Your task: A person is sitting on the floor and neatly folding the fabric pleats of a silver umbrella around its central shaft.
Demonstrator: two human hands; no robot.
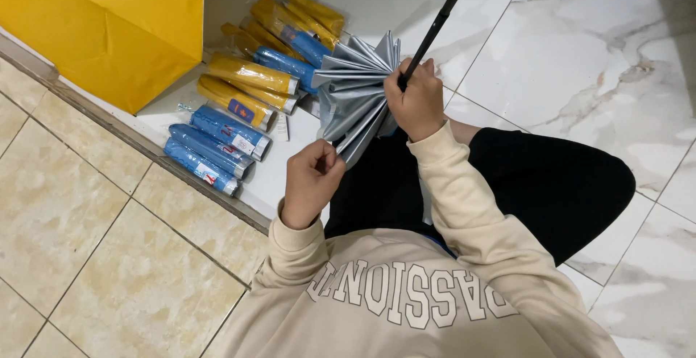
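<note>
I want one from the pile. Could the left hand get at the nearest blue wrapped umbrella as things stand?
Probably yes, once freed: the left hand pinches the grey umbrella's folds, and the blue wrapped umbrella lies on the floor just beside it, with nothing between.

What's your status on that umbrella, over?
Left hand pinching a fold of the silver umbrella canopy. Right hand closed on the black shaft. Wrapped umbrellas piled beside, not in the way.

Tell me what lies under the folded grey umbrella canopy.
Under the grey canopy show white floor and the ends of wrapped blue and yellow umbrellas; the rest beneath its pleats is covered.
</note>
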